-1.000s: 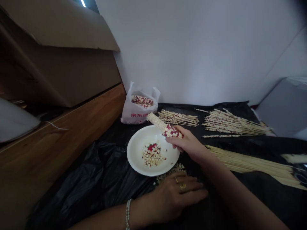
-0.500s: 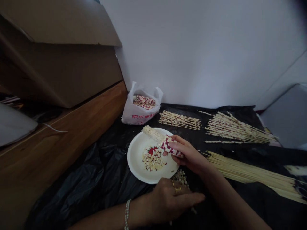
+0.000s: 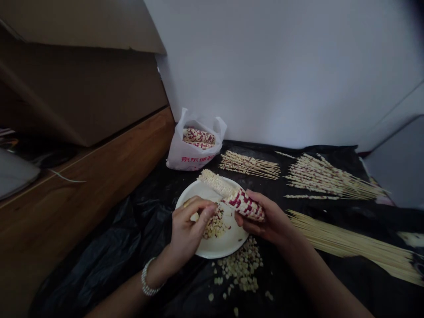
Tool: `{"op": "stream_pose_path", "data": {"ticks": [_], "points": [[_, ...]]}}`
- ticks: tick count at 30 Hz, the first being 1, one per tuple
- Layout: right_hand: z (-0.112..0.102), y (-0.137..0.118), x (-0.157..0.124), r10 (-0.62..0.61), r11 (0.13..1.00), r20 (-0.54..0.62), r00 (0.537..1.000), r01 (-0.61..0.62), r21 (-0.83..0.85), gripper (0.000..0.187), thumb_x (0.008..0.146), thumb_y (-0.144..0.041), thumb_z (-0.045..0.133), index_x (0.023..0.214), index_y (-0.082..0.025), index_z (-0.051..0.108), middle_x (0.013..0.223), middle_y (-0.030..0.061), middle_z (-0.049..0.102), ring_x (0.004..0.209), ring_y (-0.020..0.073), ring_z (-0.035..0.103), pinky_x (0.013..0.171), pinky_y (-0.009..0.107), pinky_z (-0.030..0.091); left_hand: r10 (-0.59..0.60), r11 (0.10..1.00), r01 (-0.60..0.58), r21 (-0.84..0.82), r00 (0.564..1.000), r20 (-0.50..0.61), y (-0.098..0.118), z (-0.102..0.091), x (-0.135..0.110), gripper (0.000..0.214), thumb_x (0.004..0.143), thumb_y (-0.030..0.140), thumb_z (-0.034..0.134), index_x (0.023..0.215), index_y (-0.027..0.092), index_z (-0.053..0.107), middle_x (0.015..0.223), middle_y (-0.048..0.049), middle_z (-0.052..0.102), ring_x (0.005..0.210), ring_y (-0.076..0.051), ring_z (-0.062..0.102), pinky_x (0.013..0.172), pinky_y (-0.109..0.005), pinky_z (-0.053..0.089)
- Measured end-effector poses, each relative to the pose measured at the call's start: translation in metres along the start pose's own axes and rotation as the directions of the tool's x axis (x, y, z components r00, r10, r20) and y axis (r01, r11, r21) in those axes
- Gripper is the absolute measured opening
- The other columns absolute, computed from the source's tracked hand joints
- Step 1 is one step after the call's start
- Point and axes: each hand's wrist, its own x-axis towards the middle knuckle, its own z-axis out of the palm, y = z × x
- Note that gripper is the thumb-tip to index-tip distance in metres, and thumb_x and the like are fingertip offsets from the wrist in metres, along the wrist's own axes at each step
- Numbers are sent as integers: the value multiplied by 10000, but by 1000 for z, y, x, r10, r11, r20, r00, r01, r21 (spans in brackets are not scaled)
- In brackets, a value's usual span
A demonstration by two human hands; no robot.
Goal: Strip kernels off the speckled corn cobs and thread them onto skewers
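Red-and-white corn cob (image 3: 244,205) clamped in right hand (image 3: 274,223), left hand (image 3: 187,230) pinched together over white plate (image 3: 213,253)

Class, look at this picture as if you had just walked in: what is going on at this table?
A person's right hand holds a half-stripped red-and-white corn cob in a closed grip over a white plate. The left hand is beside the cob with fingers pinched; whether it holds anything is unclear. The plate holds loose kernels, and spilled kernels lie on the black plastic sheet. Behind are a white bag of more cobs, kernel-threaded skewers and bare skewers.
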Motion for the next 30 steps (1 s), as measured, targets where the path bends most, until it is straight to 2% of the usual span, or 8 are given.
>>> {"op": "stream_pose_path", "data": {"ticks": [3,8,11,14,19,24,27,30], "points": [[3,1,0,14,1000,3,1000,-14,17,455,837,-612,604,820,-159,650,630,45,699,306,35,371,299,188,188,-214,972,213,-99,977,0,-6,6,2,124,917,296,664,906,188,724,813,-22,712,693,-137,652,644,-247,520],[8,3,3,20,1000,-33,999,-19,25,395,854,-559,613,832,-166,635,620,41,702,291,38,372,282,185,184,-309,931,312,-190,950,46,-1,13,0,208,890,376,691,834,177,673,728,-9,667,635,-130,610,605,-241,496],[10,4,4,44,999,-19,999,-44,25,438,849,-597,615,800,-161,635,598,40,690,276,34,364,271,183,159,-328,913,335,-234,942,72,1,14,-2,252,959,393,593,837,180,652,686,-3,659,608,-120,598,584,-229,480],[9,5,3,58,998,-13,998,-58,0,478,857,-633,595,790,-161,637,589,36,678,275,25,347,277,178,133,-328,905,341,-254,940,94,0,14,-4,224,951,391,610,875,184,644,709,-6,672,632,-128,618,601,-234,491],[13,4,0,27,998,41,999,-25,-57,431,874,-589,613,778,-170,632,583,0,648,307,4,295,317,178,145,-254,962,261,-84,963,89,-5,15,-6,195,949,360,615,858,188,626,742,-17,657,658,-141,623,643,-262,499],[15,3,-3,4,998,135,991,5,-65,331,836,-485,695,741,-177,619,541,-48,584,317,1,264,332,184,134,-326,938,324,-122,945,0,-12,14,-2,177,981,362,559,903,203,557,673,18,640,595,-123,596,602,-238,473],[14,3,-4,-1,999,92,996,5,-45,292,839,-467,698,821,-181,643,641,-14,661,329,6,298,332,185,135,-383,908,377,-182,924,1,-13,11,1,207,953,377,601,856,199,561,642,28,630,571,-115,581,574,-226,457],[10,3,-4,-35,999,-21,999,34,-26,300,799,-461,756,840,-178,665,641,-21,634,369,17,310,336,178,143,-337,911,361,-199,930,146,-10,7,1,284,952,386,596,751,187,577,610,18,623,560,-114,577,562,-226,452]]}}
